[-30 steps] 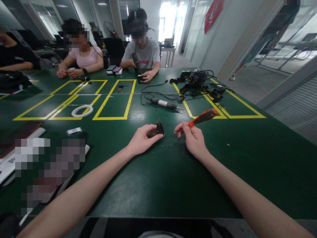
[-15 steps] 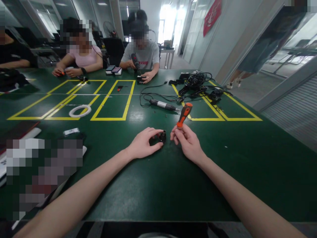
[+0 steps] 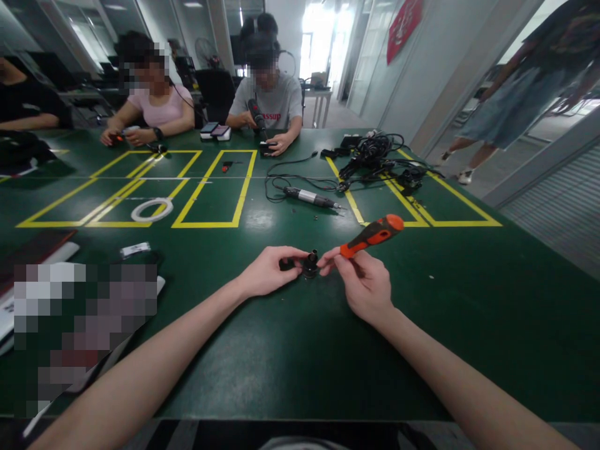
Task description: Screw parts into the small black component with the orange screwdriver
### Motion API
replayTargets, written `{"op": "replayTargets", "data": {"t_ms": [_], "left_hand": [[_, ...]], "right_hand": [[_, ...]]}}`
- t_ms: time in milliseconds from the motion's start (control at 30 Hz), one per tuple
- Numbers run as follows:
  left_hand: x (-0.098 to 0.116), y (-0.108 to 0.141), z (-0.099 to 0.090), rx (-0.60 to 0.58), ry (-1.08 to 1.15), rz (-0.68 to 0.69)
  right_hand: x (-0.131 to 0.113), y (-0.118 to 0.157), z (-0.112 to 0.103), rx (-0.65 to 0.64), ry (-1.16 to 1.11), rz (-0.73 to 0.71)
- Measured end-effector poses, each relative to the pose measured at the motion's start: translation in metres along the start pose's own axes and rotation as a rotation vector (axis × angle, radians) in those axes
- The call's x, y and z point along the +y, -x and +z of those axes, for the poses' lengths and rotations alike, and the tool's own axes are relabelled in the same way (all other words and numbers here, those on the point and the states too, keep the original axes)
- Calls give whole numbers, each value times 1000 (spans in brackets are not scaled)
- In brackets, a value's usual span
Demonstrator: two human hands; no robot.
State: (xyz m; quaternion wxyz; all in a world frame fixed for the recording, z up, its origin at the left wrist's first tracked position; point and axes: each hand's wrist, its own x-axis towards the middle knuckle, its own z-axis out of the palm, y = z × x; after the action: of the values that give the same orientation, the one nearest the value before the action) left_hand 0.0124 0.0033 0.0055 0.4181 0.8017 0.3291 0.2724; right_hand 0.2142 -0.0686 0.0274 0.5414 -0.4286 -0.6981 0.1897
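On the green table [image 3: 225,350] stands a small black round part [image 3: 310,267] with a short tube rising from its top. My left hand [image 3: 269,272] grips it from the left between thumb and fingers. Just to the right, my right hand [image 3: 365,281] is closed around the shank end of an orange and black screwdriver [image 3: 375,235], whose handle slants up to the right. The fingers of my right hand are close beside the black part; whether they touch it I cannot tell. The screwdriver's tip is hidden by the hand.
Farther back lies a silver and black electric screwdriver [image 3: 309,197] with its cable, near a heap of black cables [image 3: 375,153]. A white ring [image 3: 152,210] lies on yellow tape at the left. Across the table a person [image 3: 269,103] holds a power driver.
The screwdriver has tipped from nearly upright to leaning right, as my right hand turned. The black part sits slightly lower and to the right, still at my left fingers.
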Motion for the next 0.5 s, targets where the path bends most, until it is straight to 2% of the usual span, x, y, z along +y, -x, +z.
{"op": "replayTargets", "data": {"t_ms": [233, 500], "left_hand": [[0, 0, -1, -16, 11, -3], [2, 1, -1, -35, 10, -7]], "right_hand": [[1, -1, 0, -27, -9, -36], [-2, -3, -4, -64, 51, 23]]}}
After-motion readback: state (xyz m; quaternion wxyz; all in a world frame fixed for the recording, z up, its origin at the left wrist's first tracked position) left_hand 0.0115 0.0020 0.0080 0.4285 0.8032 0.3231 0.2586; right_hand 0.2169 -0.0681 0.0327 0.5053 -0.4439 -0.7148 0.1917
